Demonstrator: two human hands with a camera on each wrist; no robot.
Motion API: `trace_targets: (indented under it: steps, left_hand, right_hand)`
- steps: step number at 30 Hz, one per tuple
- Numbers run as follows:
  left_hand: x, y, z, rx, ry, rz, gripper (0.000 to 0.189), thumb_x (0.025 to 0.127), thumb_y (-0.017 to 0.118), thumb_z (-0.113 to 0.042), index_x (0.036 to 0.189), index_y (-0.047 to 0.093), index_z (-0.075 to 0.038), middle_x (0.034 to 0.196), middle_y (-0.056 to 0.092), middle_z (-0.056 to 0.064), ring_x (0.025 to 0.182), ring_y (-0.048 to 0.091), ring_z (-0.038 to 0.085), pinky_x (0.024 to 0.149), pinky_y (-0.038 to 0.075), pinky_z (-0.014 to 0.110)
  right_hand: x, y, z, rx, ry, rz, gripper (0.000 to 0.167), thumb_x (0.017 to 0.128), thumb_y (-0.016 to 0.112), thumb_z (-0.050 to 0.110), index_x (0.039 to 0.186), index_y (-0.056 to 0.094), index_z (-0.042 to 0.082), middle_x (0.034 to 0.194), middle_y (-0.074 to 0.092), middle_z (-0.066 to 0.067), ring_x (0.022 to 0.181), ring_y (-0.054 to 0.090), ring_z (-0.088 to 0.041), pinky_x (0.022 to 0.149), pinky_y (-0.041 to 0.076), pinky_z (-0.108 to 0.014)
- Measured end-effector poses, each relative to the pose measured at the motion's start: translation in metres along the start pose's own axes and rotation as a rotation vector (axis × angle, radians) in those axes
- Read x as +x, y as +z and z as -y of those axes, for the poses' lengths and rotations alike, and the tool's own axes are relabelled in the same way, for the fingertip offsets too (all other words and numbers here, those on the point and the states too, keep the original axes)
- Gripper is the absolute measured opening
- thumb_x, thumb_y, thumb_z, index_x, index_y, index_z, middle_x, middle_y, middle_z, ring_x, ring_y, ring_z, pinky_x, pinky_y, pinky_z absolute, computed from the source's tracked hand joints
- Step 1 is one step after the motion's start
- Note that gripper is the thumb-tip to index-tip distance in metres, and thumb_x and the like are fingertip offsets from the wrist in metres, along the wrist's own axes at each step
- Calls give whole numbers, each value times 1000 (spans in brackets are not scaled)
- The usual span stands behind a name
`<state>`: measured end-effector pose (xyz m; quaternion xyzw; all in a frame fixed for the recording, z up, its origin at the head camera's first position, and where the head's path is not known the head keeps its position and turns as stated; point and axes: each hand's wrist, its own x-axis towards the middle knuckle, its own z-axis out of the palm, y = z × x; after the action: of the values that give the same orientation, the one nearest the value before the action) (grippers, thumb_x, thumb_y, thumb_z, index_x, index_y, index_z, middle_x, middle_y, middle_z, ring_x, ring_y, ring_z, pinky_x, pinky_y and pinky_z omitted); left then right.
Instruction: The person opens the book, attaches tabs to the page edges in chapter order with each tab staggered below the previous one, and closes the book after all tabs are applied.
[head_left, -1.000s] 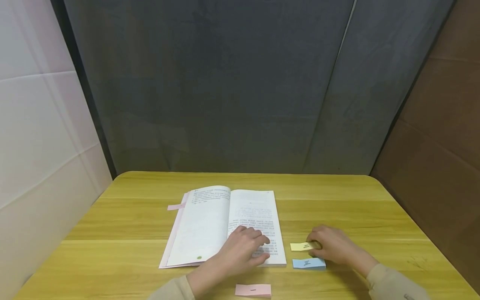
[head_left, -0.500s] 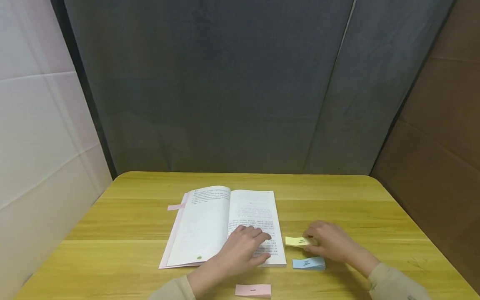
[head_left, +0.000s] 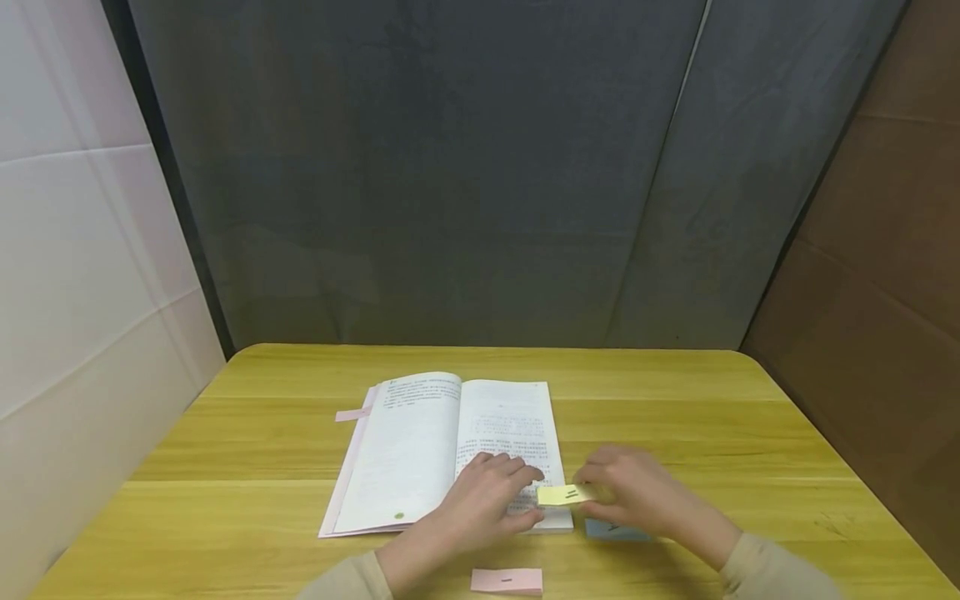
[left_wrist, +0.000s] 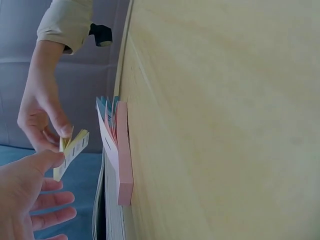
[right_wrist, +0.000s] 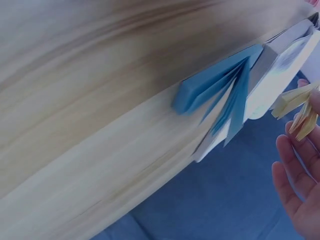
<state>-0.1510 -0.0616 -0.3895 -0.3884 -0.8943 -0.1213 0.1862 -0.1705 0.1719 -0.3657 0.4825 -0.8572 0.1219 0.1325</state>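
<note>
An open book (head_left: pixel 405 467) lies on the table. Over its right page rests my left hand (head_left: pixel 487 492), fingers loosely spread and holding nothing. My right hand (head_left: pixel 633 492) pinches a pad of yellow sticky notes (head_left: pixel 558 496) by its right end; in the head view the pad overlaps the lower right page, just right of my left fingertips. From the left wrist the pad's leaves (left_wrist: pixel 75 150) look fanned apart, close to my left thumb (left_wrist: pixel 47 160). A blue sticky note pad (right_wrist: pixel 215 85), leaves splayed, sits below my right hand, partly hidden by it in the head view.
A pink sticky note pad (head_left: pixel 506 581) lies nearest me, in front of the book. One pink tab (head_left: pixel 352 414) sticks out from the book's left edge. A dark curtain (head_left: pixel 450 183) stands behind the table (head_left: pixel 660 392), with panels at both sides.
My right hand has lifted the yellow sticky notes and carried them left, from beside the book to over its right page edge. The left hand stays almost still.
</note>
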Motion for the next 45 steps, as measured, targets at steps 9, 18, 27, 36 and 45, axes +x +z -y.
trace_targets:
  steps: [9, 18, 27, 36, 45]
  left_hand:
    - [0, -1, 0, -6, -1, 8, 25, 77, 63, -39, 91, 64, -19, 83, 58, -12, 72, 50, 2, 73, 42, 27]
    - [-2, -2, 0, -17, -3, -11, 25, 78, 62, -41, 90, 65, -19, 83, 58, -13, 72, 50, 1, 74, 43, 29]
    - [-6, -4, 2, -58, -32, -88, 25, 77, 64, -39, 90, 66, -17, 82, 60, -11, 72, 52, 3, 74, 42, 29]
    - [-7, -5, 4, -81, -42, -134, 24, 76, 65, -37, 90, 66, -17, 83, 61, -10, 73, 53, 4, 74, 43, 30]
    - [-8, -3, 4, -85, -35, -147, 23, 76, 65, -37, 89, 66, -17, 81, 61, -10, 71, 52, 3, 72, 43, 29]
  right_hand:
    - [7, 0, 9, 1, 4, 1, 22, 71, 70, 27, 87, 66, 12, 79, 55, 10, 67, 47, 0, 54, 40, -14]
    - [7, 0, 11, 19, 11, 1, 21, 72, 70, 27, 87, 66, 12, 79, 55, 10, 66, 45, 0, 54, 39, -13]
    - [3, 1, 8, 9, -4, -119, 23, 73, 69, 32, 86, 67, 13, 81, 57, 9, 72, 52, -4, 58, 44, -19]
    - [2, 2, 7, -5, 31, -144, 16, 79, 63, 35, 76, 63, 20, 76, 55, 14, 67, 49, -1, 54, 42, -17]
    - [5, 3, 11, 15, 34, -134, 19, 76, 67, 29, 71, 50, 23, 71, 48, 15, 60, 39, 1, 47, 34, -13]
